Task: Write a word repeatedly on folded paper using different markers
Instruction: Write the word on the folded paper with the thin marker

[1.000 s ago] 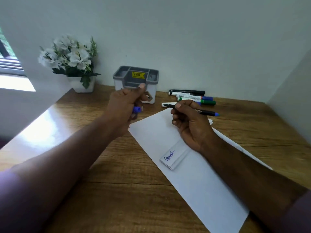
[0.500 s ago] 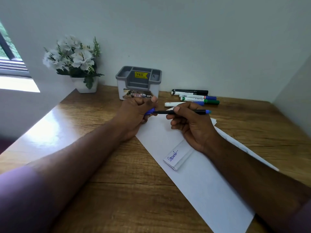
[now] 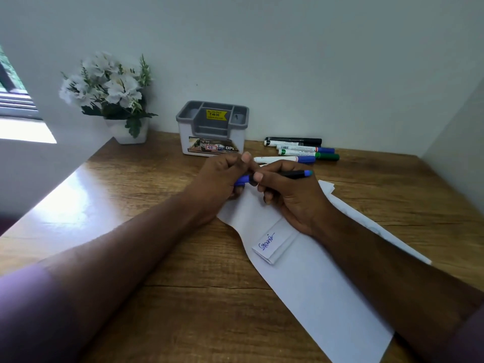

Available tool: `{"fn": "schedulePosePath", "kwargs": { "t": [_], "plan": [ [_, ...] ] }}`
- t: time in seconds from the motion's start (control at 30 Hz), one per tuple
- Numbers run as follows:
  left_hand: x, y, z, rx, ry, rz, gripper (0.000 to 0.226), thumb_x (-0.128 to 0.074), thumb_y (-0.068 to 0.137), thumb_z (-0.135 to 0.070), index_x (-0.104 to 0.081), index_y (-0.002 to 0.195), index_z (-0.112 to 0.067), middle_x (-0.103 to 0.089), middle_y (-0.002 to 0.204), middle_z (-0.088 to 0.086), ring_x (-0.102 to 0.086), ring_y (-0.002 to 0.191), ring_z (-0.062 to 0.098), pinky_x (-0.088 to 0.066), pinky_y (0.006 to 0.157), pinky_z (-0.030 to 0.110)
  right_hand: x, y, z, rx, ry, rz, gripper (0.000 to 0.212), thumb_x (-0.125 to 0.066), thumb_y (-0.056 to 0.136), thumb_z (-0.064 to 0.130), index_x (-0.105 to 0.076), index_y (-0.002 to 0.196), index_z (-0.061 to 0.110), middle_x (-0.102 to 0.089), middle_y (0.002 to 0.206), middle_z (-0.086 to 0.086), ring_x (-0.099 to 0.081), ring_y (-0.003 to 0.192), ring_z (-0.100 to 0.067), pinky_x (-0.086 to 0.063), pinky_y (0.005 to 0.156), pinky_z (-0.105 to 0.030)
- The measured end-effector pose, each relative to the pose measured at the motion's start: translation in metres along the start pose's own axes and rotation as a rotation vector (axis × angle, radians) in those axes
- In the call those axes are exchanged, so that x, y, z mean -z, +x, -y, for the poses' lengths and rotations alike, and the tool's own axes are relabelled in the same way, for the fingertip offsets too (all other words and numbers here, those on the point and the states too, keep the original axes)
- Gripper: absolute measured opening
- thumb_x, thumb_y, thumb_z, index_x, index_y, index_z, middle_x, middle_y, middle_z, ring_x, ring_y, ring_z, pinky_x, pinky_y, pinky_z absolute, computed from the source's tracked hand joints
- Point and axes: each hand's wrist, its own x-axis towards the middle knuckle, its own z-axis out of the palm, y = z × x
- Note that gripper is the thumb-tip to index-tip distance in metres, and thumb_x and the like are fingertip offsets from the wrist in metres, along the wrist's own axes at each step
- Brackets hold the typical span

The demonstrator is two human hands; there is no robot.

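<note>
A long white paper lies diagonally on the wooden desk, with a small folded flap bearing one word in blue ink. My right hand grips a thin black pen with a blue end, held level above the paper's far end. My left hand pinches the pen's blue cap, which meets the pen's tip between the two hands. Several markers lie side by side beyond my hands, near the wall.
A grey and white desk organiser stands at the back against the wall. A white pot of white flowers sits at the back left. Walls close the desk at the back and right; bright glare lies on its left side.
My hands came together: the left hand brought the blue cap from apart onto the pen's tip, and the pen swung level. The paper has not moved.
</note>
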Motion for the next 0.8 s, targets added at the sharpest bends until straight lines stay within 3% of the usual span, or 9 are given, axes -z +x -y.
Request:
{"fn": "schedulePosePath", "kwargs": {
  "t": [0.17, 0.33, 0.43, 0.53, 0.67, 0.8],
  "plan": [
    [-0.008, -0.001, -0.004, -0.066, -0.059, -0.121, 0.024, -0.036, 0.101, -0.023, -0.056, 0.088, -0.019, -0.052, 0.078, -0.001, -0.043, 0.058, 0.007, -0.040, 0.047, 0.017, 0.000, 0.000, 0.000, 0.021, 0.029, 0.023, 0.010, -0.073, 0.076, 0.001, -0.077, 0.075, 0.009, -0.070, 0.063, -0.011, -0.060, 0.047, -0.018, -0.049, 0.047, -0.025],
    [-0.009, -0.004, -0.010, -0.120, -0.017, -0.038, 0.012, -0.044, 0.097, -0.013, -0.052, 0.103, -0.020, -0.052, 0.077, -0.006, -0.044, 0.053, 0.002, -0.039, 0.048, 0.019, -0.001, 0.000, 0.001, 0.015, 0.041, 0.040, 0.003, -0.072, 0.077, 0.011, -0.074, 0.077, 0.010, -0.071, 0.065, -0.010, -0.064, 0.051, -0.019, -0.050, 0.047, -0.025],
    [0.010, -0.001, -0.021, -0.156, 0.175, 0.139, 0.021, -0.056, 0.091, -0.013, -0.056, 0.110, -0.021, -0.056, 0.085, -0.003, -0.050, 0.056, -0.005, -0.043, 0.051, 0.015, -0.001, 0.000, 0.006, -0.036, 0.093, 0.050, 0.026, -0.077, 0.068, 0.019, -0.071, 0.091, 0.009, -0.072, 0.071, -0.009, -0.065, 0.057, -0.017, -0.053, 0.054, -0.025],
    [0.030, -0.002, -0.027, -0.170, 0.298, 0.229, 0.014, -0.069, 0.083, -0.015, -0.070, 0.095, -0.020, -0.066, 0.084, -0.002, -0.057, 0.067, 0.000, -0.047, 0.055, 0.019, -0.001, 0.003, 0.006, -0.077, 0.175, -0.031, 0.058, -0.082, 0.059, 0.022, -0.056, 0.111, 0.016, -0.071, 0.076, -0.008, -0.065, 0.064, -0.017, -0.056, 0.063, -0.030],
    [0.059, 0.002, -0.032, -0.191, 0.247, -0.259, 0.018, -0.079, 0.070, -0.017, -0.074, 0.087, -0.018, -0.073, 0.088, 0.004, -0.068, 0.078, 0.014, -0.055, 0.068, 0.030, 0.003, 0.007, 0.001, -0.079, 0.209, -0.092, 0.078, -0.087, 0.051, 0.020, -0.053, 0.121, 0.027, -0.070, 0.087, -0.003, -0.067, 0.078, -0.014, -0.054, 0.072, -0.030],
    [0.086, 0.013, -0.047, -0.316, 0.296, -0.589, 0.023, -0.080, 0.069, -0.011, -0.067, 0.087, -0.005, -0.067, 0.080, 0.012, -0.062, 0.062, 0.017, -0.055, 0.057, 0.028, 0.003, 0.009, -0.002, -0.103, -0.007, -0.066, 0.080, -0.092, 0.041, 0.033, -0.063, 0.116, 0.037, -0.066, 0.116, -0.003, -0.067, 0.101, -0.011, -0.054, 0.080, -0.026]
  ]
}}
